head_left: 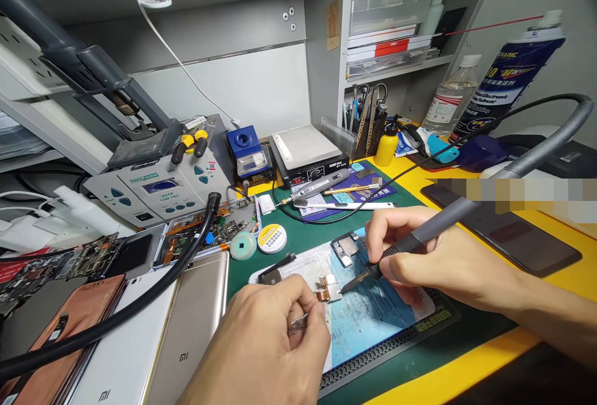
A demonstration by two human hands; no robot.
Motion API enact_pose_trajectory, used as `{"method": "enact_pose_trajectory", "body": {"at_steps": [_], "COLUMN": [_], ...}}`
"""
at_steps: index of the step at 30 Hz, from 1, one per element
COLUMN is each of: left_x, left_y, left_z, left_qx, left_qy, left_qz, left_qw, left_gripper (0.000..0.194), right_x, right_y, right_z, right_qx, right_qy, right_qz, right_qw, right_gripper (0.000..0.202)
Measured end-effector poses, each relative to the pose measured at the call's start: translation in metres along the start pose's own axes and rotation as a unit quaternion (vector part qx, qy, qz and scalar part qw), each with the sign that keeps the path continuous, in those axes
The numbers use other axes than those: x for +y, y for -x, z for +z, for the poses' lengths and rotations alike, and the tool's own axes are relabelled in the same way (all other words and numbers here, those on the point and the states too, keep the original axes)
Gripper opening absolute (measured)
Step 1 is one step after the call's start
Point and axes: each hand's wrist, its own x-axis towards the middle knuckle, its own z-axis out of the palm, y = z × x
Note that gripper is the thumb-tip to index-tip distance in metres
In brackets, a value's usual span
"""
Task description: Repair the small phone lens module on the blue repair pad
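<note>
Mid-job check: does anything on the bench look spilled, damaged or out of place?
The blue-and-white sheet has pale, patchy marks near the tip of the pen-like tool, so it looks scuffed or soiled; I can't tell which. No spill stands out.

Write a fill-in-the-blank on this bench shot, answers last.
1. The ____ hand grips the gray pen-shaped tool.
2. The squeeze bottle beside the mesh holder is ____.
3. The straw on the aerosol can is ____.
4. The logo on the gold phone reads ____.

Right; yellow; red; MI.
</note>
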Motion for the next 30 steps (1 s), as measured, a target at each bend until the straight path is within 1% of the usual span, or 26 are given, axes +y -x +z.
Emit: {"method": "enact_pose_trajectory", "body": {"at_steps": [6,12,20,25,30], "left_x": [0.0003,0.0041,0.0063,0.0033,0.0034], "left_y": [-0.0005,0.0011,0.0020,0.0010,0.0017], "left_z": [-0.0004,-0.0014,-0.0031,-0.0018,-0.0013], "left_qx": [-0.006,0.008,-0.002,-0.005,0.000], "left_qy": [-0.014,-0.006,-0.020,-0.014,-0.003], "left_qz": [0.000,-0.008,-0.012,-0.015,-0.015], "left_qw": [1.000,1.000,1.000,1.000,1.000], "left_gripper": [0.032,0.031,0.032,0.033,0.033], "right_x": [0.0020,0.0029,0.0031,0.0039,0.0048], "right_y": [0.0003,-0.0005,-0.0014,-0.0040,-0.0040], "right_z": [-0.0004,-0.0012,-0.0020,-0.0022,-0.0017], "right_qx": [-0.002,-0.003,-0.013,0.000,0.005], "right_qy": [-0.024,-0.037,-0.042,-0.073,-0.070], "right_qz": [0.000,-0.004,-0.003,-0.010,-0.012], "right_qw": [1.000,0.999,0.999,0.997,0.997], "right_gripper": [0.009,0.007,0.009,0.007,0.007]}}
